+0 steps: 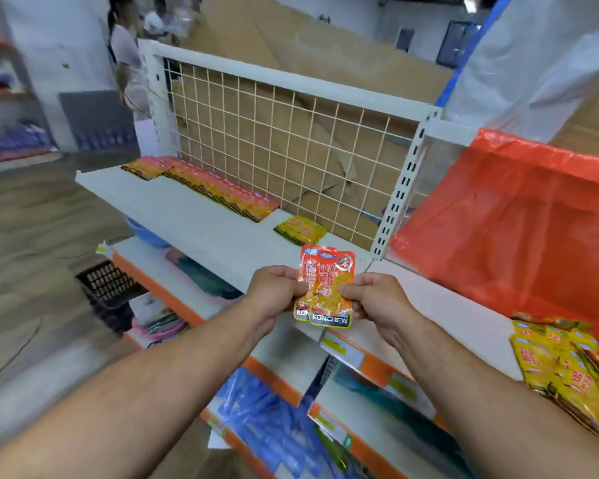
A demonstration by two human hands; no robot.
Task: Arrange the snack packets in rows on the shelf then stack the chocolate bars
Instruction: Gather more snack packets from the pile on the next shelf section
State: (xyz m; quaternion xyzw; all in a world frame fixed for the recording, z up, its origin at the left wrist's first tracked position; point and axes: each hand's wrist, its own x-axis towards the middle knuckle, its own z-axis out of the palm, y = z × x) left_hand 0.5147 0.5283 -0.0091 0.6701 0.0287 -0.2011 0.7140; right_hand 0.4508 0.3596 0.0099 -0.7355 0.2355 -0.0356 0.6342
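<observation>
My left hand (274, 288) and my right hand (374, 295) both hold a small bunch of orange-and-yellow snack packets (327, 288) upright above the front edge of the white top shelf (187, 216). At least two packets overlap, the front one marked KONCHEW. Along the shelf's back runs a long overlapped row of the same packets (218, 188), with a short row (144, 167) at its far left end. A small stack of yellow packets (300, 229) lies apart at the right end of the row. No chocolate bars are visible.
A red plastic bag (512, 223) stands on the shelf to the right, with a heap of yellow packets (567, 371) below it. A wire grid back panel (277, 133) closes the shelf. Lower shelves hold blue packs (256, 420), a basin and a black basket (108, 285). A person stands far left.
</observation>
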